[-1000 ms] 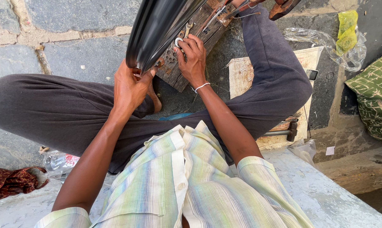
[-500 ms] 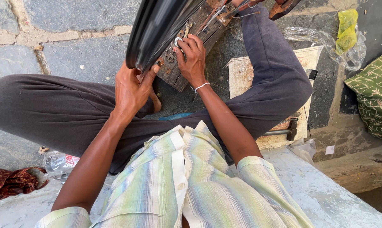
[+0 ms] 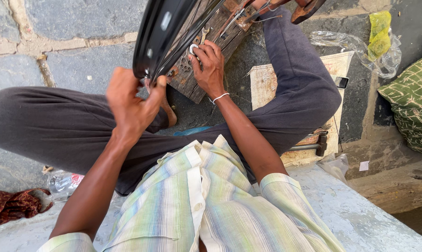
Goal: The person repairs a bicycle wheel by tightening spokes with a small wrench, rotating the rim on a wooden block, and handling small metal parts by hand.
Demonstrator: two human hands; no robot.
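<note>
- While the left hand (image 3: pixel 129 105) clamped the black wheel rim (image 3: pixel 159 37) upright over the lap, it could have slipped sideways.
- Right hand (image 3: pixel 210 67) pinched a small tool at the spokes (image 3: pixel 187 42); fingers risked nipping.

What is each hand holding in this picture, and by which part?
The left hand grips the black wheel rim at its lower edge. The right hand pinches a small silvery round part against the wooden block; what that part is cannot be told.

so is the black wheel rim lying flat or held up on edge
On edge. The black wheel rim stands tilted above the wooden block, gripped at its lower end by the left hand; the right hand touches the spokes.
</note>
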